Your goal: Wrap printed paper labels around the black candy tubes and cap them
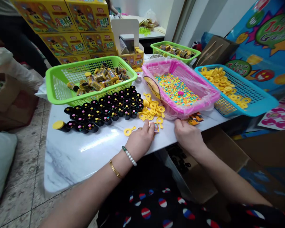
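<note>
My left hand (141, 139) is at the front of the marble-look table (104, 144), its fingers closed on a small printed label (156, 127). Close by lie yellow plastic ring pieces (153, 107), and a single ring piece (128, 131) rests to the left of that hand. At the table's front edge, my right hand (189, 135) has its fingers curled closed; whatever they hold is hidden. Beside it are orange-and-black printed labels (195, 119), partly under the pink basket. Rows of small black cups (104, 110) hold coloured candy. A yellow-topped cup (60, 125) stands at their left end.
A green basket (57, 90) holds finished-looking small cups. The plastic-lined pink basket (194, 109) contains tiny candies (175, 88). More yellow ring pieces fill part of a blue basket (258, 98). Yellow boxes (85, 25) are stacked behind; below right, an open carton (204, 180) holds black parts.
</note>
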A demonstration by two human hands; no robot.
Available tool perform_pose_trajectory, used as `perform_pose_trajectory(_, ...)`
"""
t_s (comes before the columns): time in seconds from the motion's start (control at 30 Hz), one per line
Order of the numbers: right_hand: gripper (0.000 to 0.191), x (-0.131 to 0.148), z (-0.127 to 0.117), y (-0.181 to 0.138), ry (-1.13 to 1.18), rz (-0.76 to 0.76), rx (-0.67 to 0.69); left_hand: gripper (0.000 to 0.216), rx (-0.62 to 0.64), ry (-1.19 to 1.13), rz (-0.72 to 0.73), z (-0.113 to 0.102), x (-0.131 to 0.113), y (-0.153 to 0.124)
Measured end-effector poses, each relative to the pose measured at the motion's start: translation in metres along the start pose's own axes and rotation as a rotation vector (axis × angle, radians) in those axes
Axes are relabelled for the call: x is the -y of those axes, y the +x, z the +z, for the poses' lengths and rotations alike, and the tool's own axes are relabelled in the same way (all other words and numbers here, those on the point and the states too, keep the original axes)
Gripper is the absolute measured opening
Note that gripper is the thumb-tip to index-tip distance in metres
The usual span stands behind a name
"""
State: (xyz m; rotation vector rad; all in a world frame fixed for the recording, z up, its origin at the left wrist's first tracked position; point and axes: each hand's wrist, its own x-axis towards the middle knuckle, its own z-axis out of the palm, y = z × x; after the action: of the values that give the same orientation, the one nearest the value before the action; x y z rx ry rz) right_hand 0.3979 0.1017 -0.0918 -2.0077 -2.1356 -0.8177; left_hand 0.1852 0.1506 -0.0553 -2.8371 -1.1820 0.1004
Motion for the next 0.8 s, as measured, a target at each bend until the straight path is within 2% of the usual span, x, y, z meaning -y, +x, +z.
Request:
perform_pose_trajectory(0.1, 0.014, 0.005, -0.001, 0.005, 0.049, -0.013, 0.062, 0.041, -0.047, -0.061, 0.028, 0.003, 0.004, 0.001)
perform_pose_trajectory(0.3, 0.020, 0.002, -0.006, 0.000, 0.124, -0.018, 0.115, 0.041, -0.208, -0.309, 0.103, 0.017, 0.019, -0.018)
perform_pose_trajectory(0.43, 0.026, 0.003, -0.003, -0.009, 0.169, 0.030, 0.060, 0.045, -0.195, -0.314, 0.143, 0.013, 0.020, -0.029)
perform_pose_trajectory(0.53, 0.027, 0.006, -0.009, -0.013, 0.229, 0.056, -0.020, 0.048, -0.205, -0.280, 0.137, 0.010, 0.018, -0.036)
perform_pose_trajectory(0.67, 0.030, 0.020, -0.030, -0.018, 0.451, 0.039, -0.179, 0.051, -0.311, -0.256, 0.087, 0.014, 0.013, -0.049)
perform_pose_trajectory(0.8, 0.039, 0.044, -0.044, -0.024, 0.725, -0.021, -0.212, 0.047, -0.419, -0.250, 0.063, 0.019, 0.009, -0.059)
